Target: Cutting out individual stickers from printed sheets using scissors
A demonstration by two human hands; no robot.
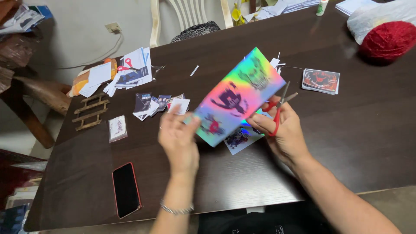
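Observation:
A shiny rainbow-coloured sheet with dark printed figures is held up above the dark wooden table. My left hand pinches its lower left corner between thumb and fingers. My right hand supports the sheet's lower right edge and also holds red-handled scissors, blades pointing up to the right and slightly apart. Under the sheet a smaller printed piece lies flat on the table.
A red-cased phone lies near the front left edge. Small cut cards, a paper pile with another pair of scissors, wooden strips, a card stack and red yarn lie around. A white chair stands behind.

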